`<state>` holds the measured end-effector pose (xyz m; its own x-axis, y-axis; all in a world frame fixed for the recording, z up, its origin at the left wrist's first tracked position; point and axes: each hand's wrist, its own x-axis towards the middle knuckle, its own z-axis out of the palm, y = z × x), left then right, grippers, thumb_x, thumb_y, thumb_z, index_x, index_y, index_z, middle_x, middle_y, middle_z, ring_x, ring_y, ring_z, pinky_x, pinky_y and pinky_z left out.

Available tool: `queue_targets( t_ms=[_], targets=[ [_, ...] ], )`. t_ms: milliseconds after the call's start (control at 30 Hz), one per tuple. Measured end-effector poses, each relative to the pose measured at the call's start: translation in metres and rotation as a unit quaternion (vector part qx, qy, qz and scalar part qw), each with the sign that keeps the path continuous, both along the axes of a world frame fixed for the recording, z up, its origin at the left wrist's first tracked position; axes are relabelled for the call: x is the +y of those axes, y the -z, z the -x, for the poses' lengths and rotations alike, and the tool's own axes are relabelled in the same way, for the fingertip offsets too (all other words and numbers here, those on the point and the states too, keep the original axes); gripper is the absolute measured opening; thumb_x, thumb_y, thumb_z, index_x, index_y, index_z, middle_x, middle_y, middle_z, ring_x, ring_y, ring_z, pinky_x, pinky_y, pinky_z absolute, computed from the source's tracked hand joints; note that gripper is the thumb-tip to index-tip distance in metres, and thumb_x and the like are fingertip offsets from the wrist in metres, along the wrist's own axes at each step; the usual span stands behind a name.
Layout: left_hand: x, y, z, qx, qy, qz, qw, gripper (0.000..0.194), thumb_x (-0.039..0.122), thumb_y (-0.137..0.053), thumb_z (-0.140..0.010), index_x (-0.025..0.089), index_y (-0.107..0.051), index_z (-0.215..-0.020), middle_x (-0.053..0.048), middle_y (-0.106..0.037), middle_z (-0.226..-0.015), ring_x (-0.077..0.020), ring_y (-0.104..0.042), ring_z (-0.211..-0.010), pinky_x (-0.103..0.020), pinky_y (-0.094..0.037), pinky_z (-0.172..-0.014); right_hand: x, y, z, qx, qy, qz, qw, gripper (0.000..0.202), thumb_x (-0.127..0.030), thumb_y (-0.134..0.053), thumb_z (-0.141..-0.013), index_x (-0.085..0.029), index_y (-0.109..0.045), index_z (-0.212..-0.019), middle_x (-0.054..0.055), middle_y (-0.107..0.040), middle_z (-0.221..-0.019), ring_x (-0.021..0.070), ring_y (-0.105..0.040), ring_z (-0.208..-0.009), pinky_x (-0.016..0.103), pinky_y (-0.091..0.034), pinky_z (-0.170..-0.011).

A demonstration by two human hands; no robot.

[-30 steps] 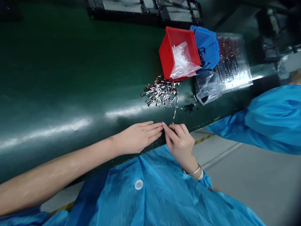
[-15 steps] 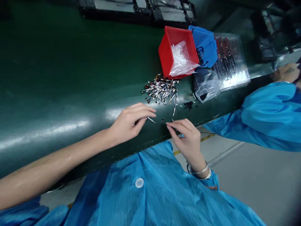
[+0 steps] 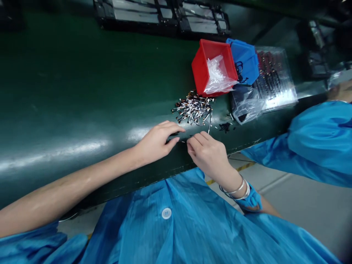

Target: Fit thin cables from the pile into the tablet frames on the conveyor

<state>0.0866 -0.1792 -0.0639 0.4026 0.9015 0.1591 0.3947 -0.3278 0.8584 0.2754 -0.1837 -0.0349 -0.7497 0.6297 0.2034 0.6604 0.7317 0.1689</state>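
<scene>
My right hand (image 3: 208,152) has its fingers pinched together over the bench, at one end of a short thin cable (image 3: 182,142). Most of that cable is hidden by the fingers. My left hand (image 3: 159,142) lies just to the left, thumb and fingers apart, its thumb tip close to the cable. Beyond both hands is a pile of short cables (image 3: 194,109) with shiny silver and dark ends. One cable trails from the pile toward the back of my right hand.
Behind the pile stand a red bin (image 3: 200,71) with a clear bag of small white pieces and a blue bin (image 3: 249,60). Small black parts (image 3: 225,127), a plastic bag (image 3: 249,106) and a clear tray (image 3: 286,95) lie rightward. A co-worker's blue sleeve (image 3: 321,139) is at right.
My right hand has turned over and moved slightly left, its fingers now curled in. The left hand's thumb and fingers have spread apart. The view has shifted a little.
</scene>
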Motion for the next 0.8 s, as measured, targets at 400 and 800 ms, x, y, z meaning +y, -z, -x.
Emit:
queue_targets(
  t_ms=[400, 800],
  targets=[
    [0.002, -0.021, 0.003, -0.242, 0.048, 0.322, 0.914, 0.027, 0.038, -0.052, -0.089, 0.013, -0.060, -0.081, 0.000, -0.060, -0.056, -0.0072, -0.047, -0.045, -0.017, -0.034, -0.043, 0.020, -0.016, 0.011, 0.144, -0.057, -0.064, 0.986, 0.022, -0.009, -0.054, -0.087, -0.016, -0.062, -0.068, 0.005, -0.066, -0.068, 0.0154, -0.053, -0.067, 0.028, -0.043, -0.058],
    [0.006, -0.031, 0.012, -0.113, -0.008, 0.141, 0.983, 0.022, 0.012, -0.049, -0.087, 0.014, -0.069, -0.078, -0.001, -0.067, -0.067, -0.0113, -0.059, -0.062, -0.022, -0.047, -0.062, 0.032, -0.025, 0.025, 0.237, -0.051, 0.065, 0.968, 0.017, -0.012, -0.053, -0.087, -0.018, -0.066, -0.077, 0.005, -0.071, -0.075, 0.0158, -0.061, -0.071, 0.029, -0.050, -0.063]
  ],
)
